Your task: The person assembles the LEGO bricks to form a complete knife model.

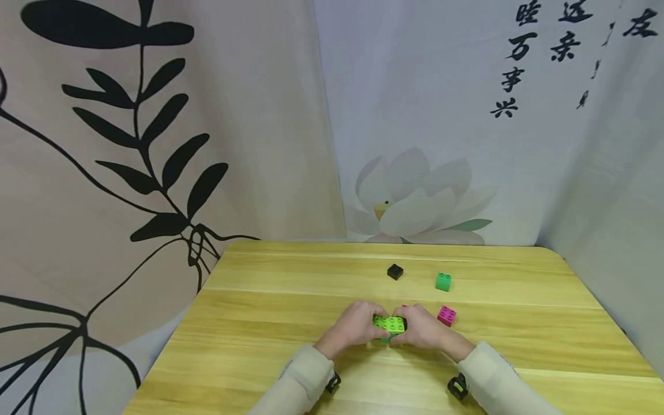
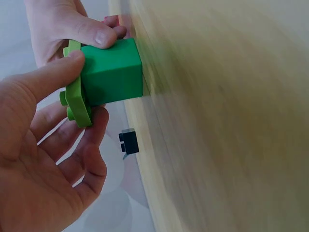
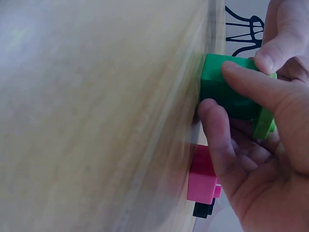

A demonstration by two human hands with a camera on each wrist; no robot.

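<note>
A lime-green plate (image 1: 392, 324) is pinched between the thumb and fingers of the left hand (image 2: 46, 140), near the middle of the table's (image 1: 290, 323) width. A larger green block (image 2: 113, 72), set against the plate's underside, is gripped between the thumb and a finger of the right hand (image 3: 270, 125). Whether the two pieces are fully pressed together cannot be told. Much of both is covered by the fingers in the head view.

Just beside the right wrist, a magenta block (image 1: 446, 316) is partly hidden by it; whether it is touched cannot be told. Farther back, a small green block (image 1: 443, 282) and a black block (image 1: 395, 271) are placed well apart from each other, with studs up. A pink bit (image 1: 403, 306) is glimpsed behind the right hand. Behind the table, the view is closed off by a printed curtain (image 1: 275, 115).
</note>
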